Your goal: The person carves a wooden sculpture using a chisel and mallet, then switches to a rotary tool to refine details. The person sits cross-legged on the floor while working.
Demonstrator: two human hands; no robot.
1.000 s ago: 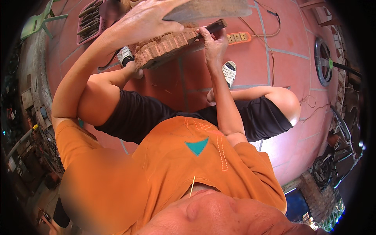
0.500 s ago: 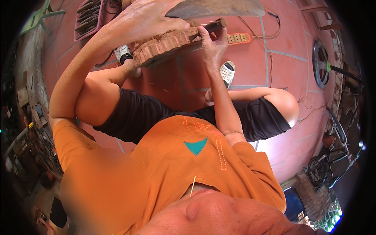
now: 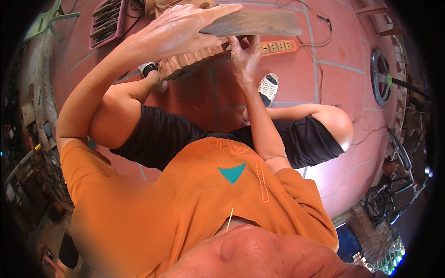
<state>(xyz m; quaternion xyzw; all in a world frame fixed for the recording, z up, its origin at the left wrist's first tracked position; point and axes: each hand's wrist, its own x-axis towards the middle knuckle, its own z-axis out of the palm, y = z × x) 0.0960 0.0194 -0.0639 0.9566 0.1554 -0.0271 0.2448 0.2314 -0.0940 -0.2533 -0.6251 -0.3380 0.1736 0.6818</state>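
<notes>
My left hand [image 3: 181,28] is closed round a cleaver whose broad grey-brown blade [image 3: 259,24] points right, one finger stretched along its upper edge. The handle is hidden in the hand. Beneath it stands a thick wooden block [image 3: 185,61] with a rough, notched side. At the block's right end, my right hand [image 3: 245,55] pinches a dark piece of wood, mostly hidden by the blade just above the fingertips.
An orange power strip [image 3: 279,46] and its cable lie beyond my right hand. A pink basket [image 3: 107,39] of dark sticks sits far left. My sandalled feet [image 3: 268,88] flank the block on red tiles. A round-based stand [image 3: 381,76] is at right.
The cleaver has turned so its blade looks narrower, and it now covers the dark piece. My right hand has shifted slightly left and down, and the left fingers have spread along the blade.
</notes>
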